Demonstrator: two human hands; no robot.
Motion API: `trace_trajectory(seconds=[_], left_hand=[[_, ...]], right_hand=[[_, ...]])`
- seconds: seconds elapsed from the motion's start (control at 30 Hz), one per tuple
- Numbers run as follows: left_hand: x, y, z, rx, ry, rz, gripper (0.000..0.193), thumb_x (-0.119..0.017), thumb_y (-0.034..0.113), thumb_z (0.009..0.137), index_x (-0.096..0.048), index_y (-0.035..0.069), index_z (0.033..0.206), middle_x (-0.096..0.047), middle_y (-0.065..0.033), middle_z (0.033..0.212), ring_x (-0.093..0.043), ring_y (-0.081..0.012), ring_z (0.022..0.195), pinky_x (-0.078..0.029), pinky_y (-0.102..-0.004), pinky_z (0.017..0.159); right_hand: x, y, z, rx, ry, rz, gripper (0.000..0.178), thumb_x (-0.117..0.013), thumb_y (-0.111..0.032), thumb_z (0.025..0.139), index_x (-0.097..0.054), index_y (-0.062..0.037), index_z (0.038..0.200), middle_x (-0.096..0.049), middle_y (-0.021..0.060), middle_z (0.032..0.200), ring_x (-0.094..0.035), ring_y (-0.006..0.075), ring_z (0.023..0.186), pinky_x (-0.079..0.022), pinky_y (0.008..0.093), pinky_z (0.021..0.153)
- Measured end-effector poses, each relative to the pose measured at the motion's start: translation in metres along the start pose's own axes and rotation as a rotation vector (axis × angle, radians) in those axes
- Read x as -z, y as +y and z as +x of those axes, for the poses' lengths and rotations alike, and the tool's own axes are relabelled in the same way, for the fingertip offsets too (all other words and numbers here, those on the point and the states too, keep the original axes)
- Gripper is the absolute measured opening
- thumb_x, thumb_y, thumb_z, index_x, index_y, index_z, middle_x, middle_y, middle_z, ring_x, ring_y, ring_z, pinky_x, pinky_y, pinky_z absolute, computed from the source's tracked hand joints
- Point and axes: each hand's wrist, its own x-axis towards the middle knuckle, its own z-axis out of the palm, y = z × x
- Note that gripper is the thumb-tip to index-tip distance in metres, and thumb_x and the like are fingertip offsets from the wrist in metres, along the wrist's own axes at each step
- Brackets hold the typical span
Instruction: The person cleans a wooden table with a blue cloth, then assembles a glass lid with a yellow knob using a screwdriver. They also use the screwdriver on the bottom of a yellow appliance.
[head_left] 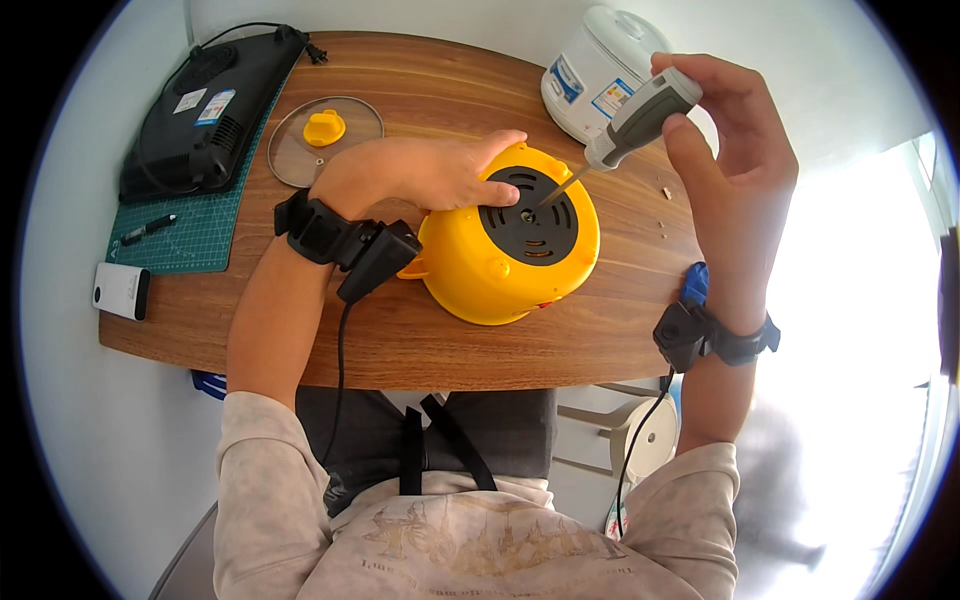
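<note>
A yellow electric pot [462, 270] lies bottom up and tilted, its round black slotted base plate [512, 237] facing me. My left hand [455, 172] is closed on the pot's far left side, with a finger resting on the black plate; some of its fingers are hidden. Between the fingers and thumb of my right hand [738, 145] is a grey screwdriver [650, 115], held at a slant. Its shaft runs down to the recess at the middle of the plate, where the tip appears to sit.
Beyond my left forearm lies a glass lid [290, 150] with a yellow knob. A black appliance [215, 115] and a pen [148, 230] rest on a green cutting mat [200, 250], near a white power bank [120, 290]. A white rice cooker [580, 90] stands far right; small bits [667, 193] lie nearby.
</note>
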Motion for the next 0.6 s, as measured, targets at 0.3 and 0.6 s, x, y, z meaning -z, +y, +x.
trace_trajectory(seconds=[0.3, 0.6], left_hand=[[0.001, 0.001, -0.001, -0.006, -0.004, -0.019, 0.076, -0.054, 0.045, 0.101, -0.019, 0.008, 0.158, -0.046, -0.0231, 0.149, -0.048, -0.0344, 0.136, -0.038, -0.0379, 0.112], [0.001, 0.000, 0.000, 0.004, -0.010, -0.001, 0.077, -0.053, 0.047, 0.101, -0.019, 0.007, 0.158, -0.045, -0.0234, 0.150, -0.047, -0.0342, 0.137, -0.038, -0.0377, 0.112]], right_hand=[[-0.001, -0.014, 0.001, -0.022, -0.019, -0.146, 0.041, -0.082, -0.008, 0.080, -0.065, -0.0038, 0.118, -0.070, 0.0085, 0.109, -0.064, 0.0212, 0.111, -0.046, 0.0384, 0.108], [0.000, -0.003, -0.004, -0.024, 0.049, -0.096, 0.032, -0.077, -0.006, 0.079, -0.069, -0.0084, 0.111, -0.072, 0.0055, 0.105, -0.067, 0.0190, 0.103, -0.051, 0.0334, 0.095]])
